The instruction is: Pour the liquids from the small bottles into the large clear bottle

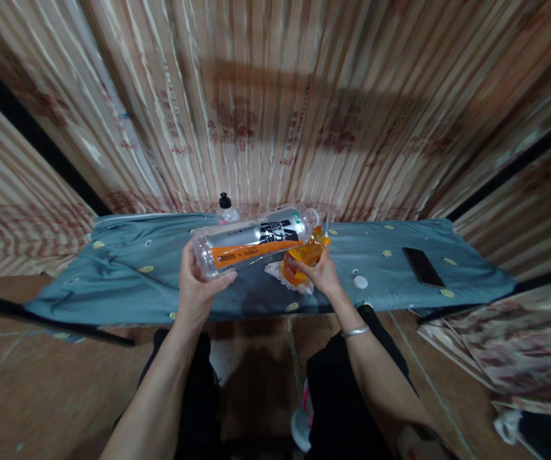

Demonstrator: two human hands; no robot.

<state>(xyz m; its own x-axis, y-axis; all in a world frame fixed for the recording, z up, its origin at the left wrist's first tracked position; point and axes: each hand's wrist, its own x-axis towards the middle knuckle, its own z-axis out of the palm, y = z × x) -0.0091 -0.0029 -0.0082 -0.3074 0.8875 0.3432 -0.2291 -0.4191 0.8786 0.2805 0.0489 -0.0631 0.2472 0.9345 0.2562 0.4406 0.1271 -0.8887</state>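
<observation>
The clear bottle [256, 237] is held above the surface [112, 262], lying almost level with its neck end slightly raised, toward the amber bottle [314, 249]. The left hand [195, 284] wraps its base end, thumb along the near side, which seems to support the length while leaving the neck free. The right hand [324, 273] has its grip closed round the amber bottle, apparently to steady it; whether the two bottles touch, I cannot tell. A crumpled white cloth [276, 271] lies under the amber bottle, perhaps to protect the covered surface. Just beside the right hand a white disc [361, 282] lies flat, within easy reach, and the phone [422, 267] rests farther right, well apart from the bottles. Behind the clear bottle stands a black-topped bottle [226, 206], near the curtain [265, 115].
</observation>
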